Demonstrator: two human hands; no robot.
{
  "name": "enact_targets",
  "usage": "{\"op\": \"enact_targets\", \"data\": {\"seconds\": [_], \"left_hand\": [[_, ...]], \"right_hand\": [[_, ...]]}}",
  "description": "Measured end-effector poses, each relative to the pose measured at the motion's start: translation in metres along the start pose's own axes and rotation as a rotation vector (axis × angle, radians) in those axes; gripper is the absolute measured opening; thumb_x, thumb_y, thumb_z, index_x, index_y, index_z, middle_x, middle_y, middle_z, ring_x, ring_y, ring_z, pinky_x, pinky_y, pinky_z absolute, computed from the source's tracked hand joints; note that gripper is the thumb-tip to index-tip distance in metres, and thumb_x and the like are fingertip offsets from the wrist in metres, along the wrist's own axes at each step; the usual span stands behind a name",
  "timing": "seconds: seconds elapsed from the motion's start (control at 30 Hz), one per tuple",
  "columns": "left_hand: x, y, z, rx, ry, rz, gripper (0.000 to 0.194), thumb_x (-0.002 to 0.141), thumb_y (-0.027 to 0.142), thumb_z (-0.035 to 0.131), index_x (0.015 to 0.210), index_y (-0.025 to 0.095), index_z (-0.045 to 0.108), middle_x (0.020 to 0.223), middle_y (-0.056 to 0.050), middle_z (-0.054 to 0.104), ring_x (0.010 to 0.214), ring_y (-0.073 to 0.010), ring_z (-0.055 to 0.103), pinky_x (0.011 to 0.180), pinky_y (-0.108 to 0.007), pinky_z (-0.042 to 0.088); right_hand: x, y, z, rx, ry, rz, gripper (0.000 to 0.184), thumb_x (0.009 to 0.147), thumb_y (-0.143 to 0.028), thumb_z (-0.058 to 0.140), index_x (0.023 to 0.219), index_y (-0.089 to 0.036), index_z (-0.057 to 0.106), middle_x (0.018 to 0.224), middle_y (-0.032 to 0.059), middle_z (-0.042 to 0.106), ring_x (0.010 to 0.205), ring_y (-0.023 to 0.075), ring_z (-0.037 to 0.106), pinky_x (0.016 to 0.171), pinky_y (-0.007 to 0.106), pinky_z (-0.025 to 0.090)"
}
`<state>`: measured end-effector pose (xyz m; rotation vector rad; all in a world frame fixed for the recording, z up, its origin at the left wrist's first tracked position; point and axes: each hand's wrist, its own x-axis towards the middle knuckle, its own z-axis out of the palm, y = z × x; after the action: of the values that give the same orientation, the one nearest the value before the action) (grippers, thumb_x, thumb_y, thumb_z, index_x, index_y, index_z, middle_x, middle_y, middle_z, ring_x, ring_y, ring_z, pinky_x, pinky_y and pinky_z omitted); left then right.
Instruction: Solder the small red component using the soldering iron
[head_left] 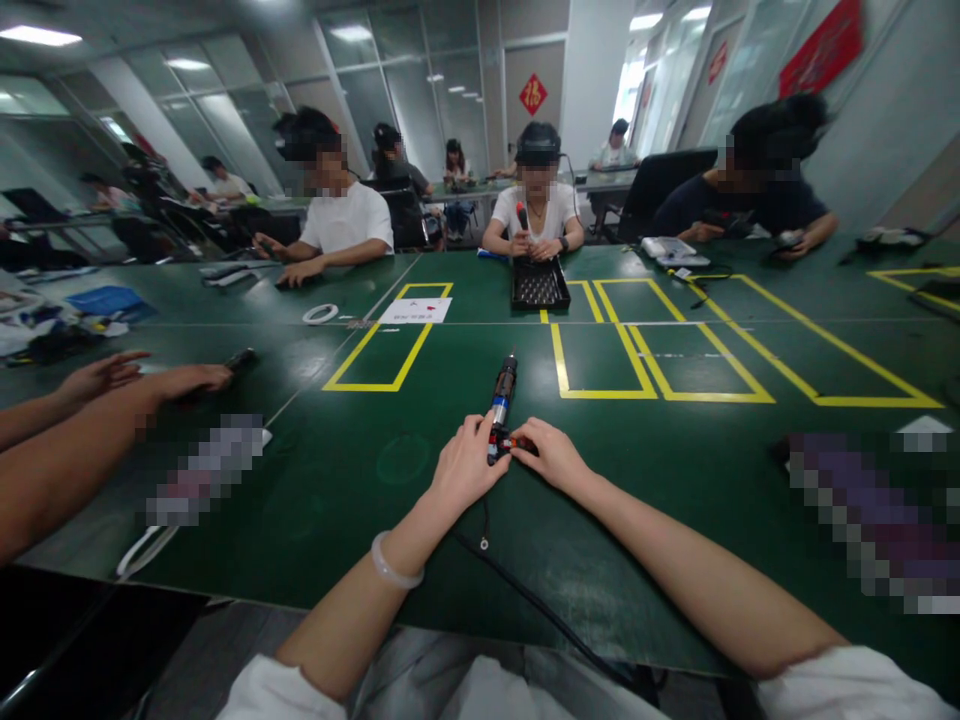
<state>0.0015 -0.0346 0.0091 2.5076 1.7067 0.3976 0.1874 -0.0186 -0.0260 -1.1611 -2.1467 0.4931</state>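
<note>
On the green table in front of me lies a slim corded tool that looks like an electric screwdriver [504, 385], its thin tip pointing away from me. It has a dark front barrel, a silver body with a blue band, and what appear to be exposed parts at the near end. My left hand [466, 465] is closed around that near end. Fingers of my right hand [553, 455] pinch a small orange-and-black piece [517, 443] against the tool's right side; its kind is too small to tell. A black cable [536, 605] runs from under my left hand to the table edge.
A short lead with a ring terminal [484, 544] lies below my hands. A power strip [210, 470] is at left, beside another person's arms [82, 430]. Yellow tape outlines [607, 394] mark the table. Across, a person works over a black tray [540, 300].
</note>
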Motion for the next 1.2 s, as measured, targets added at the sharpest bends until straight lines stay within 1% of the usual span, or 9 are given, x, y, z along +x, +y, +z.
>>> {"op": "enact_targets", "data": {"seconds": [0.13,0.27,0.33,0.47,0.63,0.77,0.93,1.1,1.2], "left_hand": [[0.0,0.001,-0.001,0.009,0.005,-0.002,0.066,0.084,0.045,0.054,0.141,0.023,0.03,0.124,-0.012,0.047,0.103,-0.0254,0.057,0.078,-0.033,0.048],[0.001,0.003,-0.003,0.026,0.004,0.003,0.066,0.084,0.046,0.054,0.141,0.023,0.031,0.122,-0.012,0.048,0.102,-0.0259,0.057,0.076,-0.033,0.048],[0.001,0.003,-0.004,0.034,0.005,0.008,0.066,0.084,0.046,0.054,0.141,0.022,0.031,0.121,-0.012,0.049,0.102,-0.0258,0.057,0.076,-0.033,0.048],[0.0,0.003,-0.003,0.053,0.008,0.005,0.065,0.085,0.048,0.053,0.141,0.023,0.031,0.121,-0.011,0.049,0.101,-0.0248,0.057,0.076,-0.032,0.047],[0.0,0.005,-0.001,0.103,0.021,-0.03,0.064,0.085,0.049,0.053,0.14,0.025,0.032,0.118,-0.009,0.049,0.101,-0.0231,0.056,0.075,-0.03,0.046],[0.002,0.007,-0.001,0.126,0.026,-0.053,0.063,0.086,0.05,0.052,0.141,0.027,0.032,0.116,-0.008,0.048,0.098,-0.0227,0.055,0.072,-0.029,0.045],[0.003,0.008,-0.002,0.143,0.03,-0.053,0.062,0.087,0.047,0.051,0.143,0.03,0.03,0.113,-0.008,0.048,0.096,-0.0224,0.054,0.072,-0.029,0.044],[0.001,0.001,-0.007,0.145,0.022,-0.018,0.062,0.088,0.047,0.049,0.145,0.031,0.03,0.112,-0.008,0.049,0.095,-0.0218,0.053,0.073,-0.029,0.043],[-0.003,-0.011,-0.012,0.157,0.012,0.004,0.061,0.089,0.048,0.048,0.145,0.032,0.03,0.111,-0.008,0.049,0.094,-0.0219,0.053,0.074,-0.03,0.043]], "right_hand": [[-0.001,-0.001,0.0,0.018,0.012,-0.017,0.009,0.09,-0.025,0.056,0.089,-0.02,0.064,0.081,0.0037,0.056,0.077,0.0176,0.055,0.07,0.029,0.043],[0.0,-0.001,0.001,0.115,0.026,0.021,0.008,0.089,-0.023,0.058,0.095,-0.02,0.061,0.083,0.0031,0.059,0.075,0.0166,0.057,0.07,0.028,0.045],[0.001,-0.001,0.0,0.145,0.029,0.011,0.009,0.089,-0.021,0.057,0.097,-0.02,0.061,0.084,0.003,0.06,0.076,0.0164,0.057,0.071,0.028,0.046],[0.001,-0.002,-0.001,0.129,0.008,-0.074,0.011,0.092,-0.02,0.053,0.093,-0.019,0.064,0.089,0.005,0.06,0.083,0.0173,0.059,0.076,0.029,0.047],[-0.001,-0.004,-0.002,0.126,0.001,-0.142,0.018,0.093,-0.019,0.051,0.101,-0.02,0.067,0.096,0.0066,0.062,0.093,0.0181,0.06,0.084,0.03,0.048],[-0.004,-0.007,-0.004,0.081,-0.006,-0.122,0.022,0.093,-0.018,0.05,0.107,-0.021,0.067,0.099,0.0065,0.061,0.096,0.0189,0.059,0.085,0.031,0.048],[-0.006,-0.012,-0.008,0.047,-0.042,-0.123,0.026,0.091,-0.017,0.051,0.113,-0.022,0.064,0.102,0.0068,0.06,0.097,0.0196,0.057,0.086,0.033,0.048],[-0.008,-0.011,-0.011,0.073,-0.066,-0.097,0.034,0.088,-0.015,0.055,0.122,-0.021,0.057,0.105,0.0073,0.06,0.097,0.0201,0.057,0.087,0.034,0.047],[-0.009,-0.007,-0.011,0.097,-0.066,-0.076,0.03,0.088,-0.016,0.055,0.118,-0.02,0.058,0.102,0.0068,0.06,0.092,0.0188,0.058,0.085,0.034,0.047]]}}
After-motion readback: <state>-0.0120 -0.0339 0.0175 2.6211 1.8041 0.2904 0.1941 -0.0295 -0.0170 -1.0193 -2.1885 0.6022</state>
